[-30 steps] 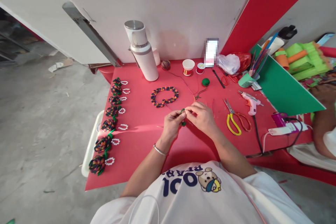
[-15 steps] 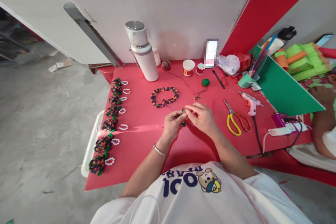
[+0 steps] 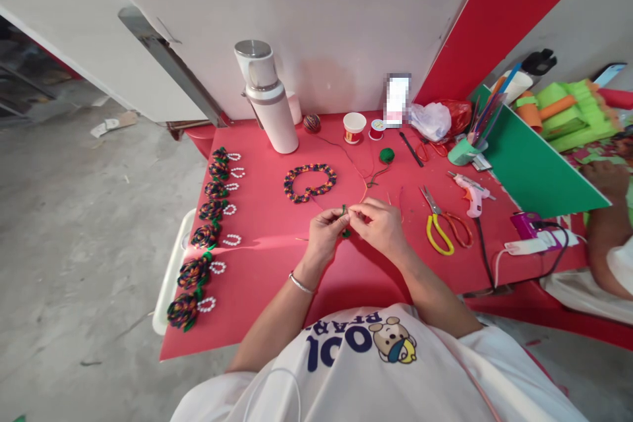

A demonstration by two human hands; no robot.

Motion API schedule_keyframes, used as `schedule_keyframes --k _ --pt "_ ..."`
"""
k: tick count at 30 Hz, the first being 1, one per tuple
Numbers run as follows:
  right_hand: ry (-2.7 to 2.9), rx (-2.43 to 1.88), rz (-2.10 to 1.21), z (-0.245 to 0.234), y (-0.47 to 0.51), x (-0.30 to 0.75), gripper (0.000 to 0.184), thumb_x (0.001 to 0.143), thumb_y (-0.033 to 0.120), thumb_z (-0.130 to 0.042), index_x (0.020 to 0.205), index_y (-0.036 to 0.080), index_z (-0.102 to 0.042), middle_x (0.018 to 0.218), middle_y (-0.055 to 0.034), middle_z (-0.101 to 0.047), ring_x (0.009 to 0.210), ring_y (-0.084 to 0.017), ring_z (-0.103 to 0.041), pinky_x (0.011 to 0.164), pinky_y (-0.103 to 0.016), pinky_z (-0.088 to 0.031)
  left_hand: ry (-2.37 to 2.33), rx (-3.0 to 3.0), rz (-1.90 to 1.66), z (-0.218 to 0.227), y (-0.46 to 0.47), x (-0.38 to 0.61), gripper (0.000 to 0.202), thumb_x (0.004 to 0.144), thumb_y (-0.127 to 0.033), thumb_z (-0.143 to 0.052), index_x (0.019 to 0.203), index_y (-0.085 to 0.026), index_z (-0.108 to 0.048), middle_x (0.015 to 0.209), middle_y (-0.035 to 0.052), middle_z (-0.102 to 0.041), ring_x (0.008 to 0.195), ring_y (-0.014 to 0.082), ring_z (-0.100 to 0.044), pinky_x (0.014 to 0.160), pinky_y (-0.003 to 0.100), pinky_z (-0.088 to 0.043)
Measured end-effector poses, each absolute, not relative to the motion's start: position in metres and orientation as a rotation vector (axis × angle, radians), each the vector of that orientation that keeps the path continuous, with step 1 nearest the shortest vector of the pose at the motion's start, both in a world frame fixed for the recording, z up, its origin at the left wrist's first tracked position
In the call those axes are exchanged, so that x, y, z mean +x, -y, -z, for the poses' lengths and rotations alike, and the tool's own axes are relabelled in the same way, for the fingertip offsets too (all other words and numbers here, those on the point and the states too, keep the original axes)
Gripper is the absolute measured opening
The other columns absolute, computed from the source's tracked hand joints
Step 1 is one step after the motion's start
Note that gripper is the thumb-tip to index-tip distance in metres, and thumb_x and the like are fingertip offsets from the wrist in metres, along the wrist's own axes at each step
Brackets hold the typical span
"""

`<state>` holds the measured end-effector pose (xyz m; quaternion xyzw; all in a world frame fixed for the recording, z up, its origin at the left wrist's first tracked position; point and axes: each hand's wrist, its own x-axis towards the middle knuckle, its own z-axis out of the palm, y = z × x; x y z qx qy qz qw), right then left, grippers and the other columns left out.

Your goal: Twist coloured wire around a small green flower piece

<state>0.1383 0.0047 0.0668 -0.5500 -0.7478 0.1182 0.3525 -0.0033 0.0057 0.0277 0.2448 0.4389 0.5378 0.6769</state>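
Close together over the red table (image 3: 277, 303), both my hands work at a small green yarn piece (image 3: 346, 233). My left hand (image 3: 324, 232) pinches it between thumb and fingers, which hide most of it. My right hand (image 3: 380, 224) is closed, its fingertips meeting the left thumb; what they pinch is too small to make out. An orange strand (image 3: 365, 190) runs from near the right fingers toward the back. Just beyond my hands lies a multicoloured braided yarn loop (image 3: 321, 167). A thin crochet hook or needle-like stick (image 3: 301, 239) shows left of my left hand.
Several yarn flowers (image 3: 204, 236) with white bead loops line the left edge. A white thermos (image 3: 271, 105), paper cup (image 3: 354, 128), thread spool (image 3: 376, 130) and yarn balls (image 3: 386, 155) stand behind. Yellow-and-red-handled scissors (image 3: 439, 231) and a pink glue gun (image 3: 473, 194) lie right. A co-worker's arm (image 3: 606, 224) is far right.
My right hand has shifted slightly, its fingers curling in closer to my left thumb. My left hand keeps its pinch on the green yarn piece.
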Motion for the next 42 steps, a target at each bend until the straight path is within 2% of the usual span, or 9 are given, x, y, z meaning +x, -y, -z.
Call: schedule_keyframes --k 8,20,23,27,29,32,34,39,42 --pt "1.867 -1.396 -0.391 -0.069 -0.004 0.141 0.014 0.091 0.023 -0.064 0.087 0.023 -0.078 0.074 -0.0015 -0.07 0.062 -0.014 -0.061 0.064 -0.026 -0.046 -0.985 0.522 -1.192 -0.029 -0.004 -0.003 0.045 0.05 -0.039 -0.1 0.077 -0.015 -0.073 0.061 -0.0025 -0.065 0.049 0.0075 -0.053 0.049 0.021 -0.048" --pt "1.674 -1.296 -0.831 -0.063 -0.009 0.143 0.02 0.097 0.035 -0.06 0.089 0.021 -0.072 0.079 -0.001 -0.066 0.068 -0.014 -0.058 0.064 -0.025 -0.046 -1.021 0.586 -1.191 -0.027 -0.003 -0.002 0.04 0.057 -0.04 -0.096 0.077 -0.015 -0.073 0.049 -0.0074 -0.051 0.039 0.0046 -0.039 0.042 0.021 -0.037" --pt "1.594 -1.263 -0.977 -0.057 -0.011 0.143 0.021 0.098 0.038 -0.057 0.091 0.022 -0.068 0.087 -0.0015 -0.068 0.074 -0.014 -0.061 0.067 -0.024 -0.048 -1.028 0.567 -1.199 -0.024 -0.003 -0.001 0.038 0.058 -0.039 -0.096 0.079 -0.016 -0.075 0.058 -0.0045 -0.058 0.045 0.0061 -0.045 0.045 0.022 -0.04" --pt "1.495 -1.233 -1.143 -0.05 -0.01 0.14 0.021 0.096 0.042 -0.056 0.094 0.022 -0.063 0.101 -0.0034 -0.07 0.068 -0.011 -0.058 0.062 -0.024 -0.049 -1.046 0.673 -1.352 -0.018 -0.005 -0.002 0.027 0.06 -0.032 -0.094 0.075 -0.018 -0.077 0.081 0.0014 -0.066 0.07 0.0105 -0.061 0.058 0.022 -0.048" --pt "1.448 -1.235 -1.263 -0.048 -0.008 0.139 0.023 0.097 0.045 -0.055 0.097 0.023 -0.06 0.094 -0.0018 -0.07 0.059 -0.01 -0.056 0.056 -0.023 -0.048 -1.05 0.714 -1.365 -0.016 -0.005 -0.002 0.022 0.063 -0.031 -0.093 0.075 -0.018 -0.079 0.08 0.001 -0.064 0.07 0.0103 -0.06 0.058 0.021 -0.048" --pt "1.401 -1.259 -1.381 -0.046 -0.006 0.139 0.025 0.098 0.049 -0.053 0.098 0.024 -0.054 0.071 0.0039 -0.064 0.052 -0.011 -0.06 0.047 -0.021 -0.046 -1.005 0.677 -1.28 -0.016 -0.005 -0.001 0.025 0.067 -0.035 -0.091 0.079 -0.016 -0.079 0.068 -0.001 -0.061 0.056 0.0092 -0.054 0.048 0.023 -0.043" --pt "1.402 -1.289 -1.376 -0.046 -0.005 0.139 0.026 0.097 0.051 -0.053 0.099 0.025 -0.053 0.068 0.0046 -0.063 0.053 -0.013 -0.063 0.044 -0.02 -0.046 -0.961 0.62 -1.242 -0.018 -0.005 0.0 0.029 0.067 -0.037 -0.091 0.081 -0.015 -0.078 0.061 -0.0017 -0.061 0.049 0.0096 -0.052 0.045 0.024 -0.041" --pt "1.345 -1.258 -1.401 -0.046 -0.004 0.137 0.034 0.091 0.052 -0.064 0.109 0.025 -0.055 0.09 -0.0012 -0.071 0.068 -0.015 -0.071 0.04 -0.019 -0.047 -0.97 0.525 -1.237 -0.022 -0.005 0.001 0.035 0.06 -0.037 -0.095 0.081 -0.014 -0.079 0.059 0.0012 -0.067 0.049 0.0108 -0.055 0.047 0.023 -0.044" --pt "1.356 -1.251 -1.379 -0.048 -0.004 0.134 0.036 0.088 0.049 -0.069 0.112 0.024 -0.058 0.097 -0.0032 -0.073 0.072 -0.015 -0.071 0.049 -0.021 -0.054 -0.973 0.528 -1.239 -0.022 -0.004 0.001 0.037 0.058 -0.038 -0.095 0.082 -0.014 -0.08 0.062 0.0023 -0.07 0.049 0.0105 -0.056 0.048 0.023 -0.045"
